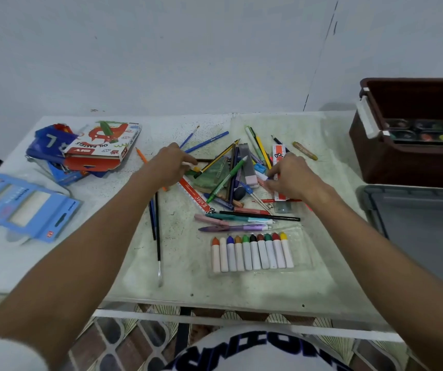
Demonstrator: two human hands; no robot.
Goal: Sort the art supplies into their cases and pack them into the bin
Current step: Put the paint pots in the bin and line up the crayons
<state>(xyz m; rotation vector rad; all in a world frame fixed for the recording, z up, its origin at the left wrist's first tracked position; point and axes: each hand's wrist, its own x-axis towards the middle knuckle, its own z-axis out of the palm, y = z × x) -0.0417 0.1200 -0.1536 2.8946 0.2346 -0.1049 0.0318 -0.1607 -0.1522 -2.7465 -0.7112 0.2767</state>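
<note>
Both hands are in the pile at frame centre: my left hand (170, 163) pinches something small and pale, sorting it out. My right hand (291, 178) has curled fingers on the pens (231, 180); grip I cannot tell.

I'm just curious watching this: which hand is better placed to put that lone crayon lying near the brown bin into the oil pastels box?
Probably the right hand. The loose crayon lies just beyond it, toward the brown bin. The left hand is across the pile, though nearer the oil pastels box, so a handover might help.

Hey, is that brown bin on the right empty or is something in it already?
Not empty. The brown bin already holds a paint palette.
</note>
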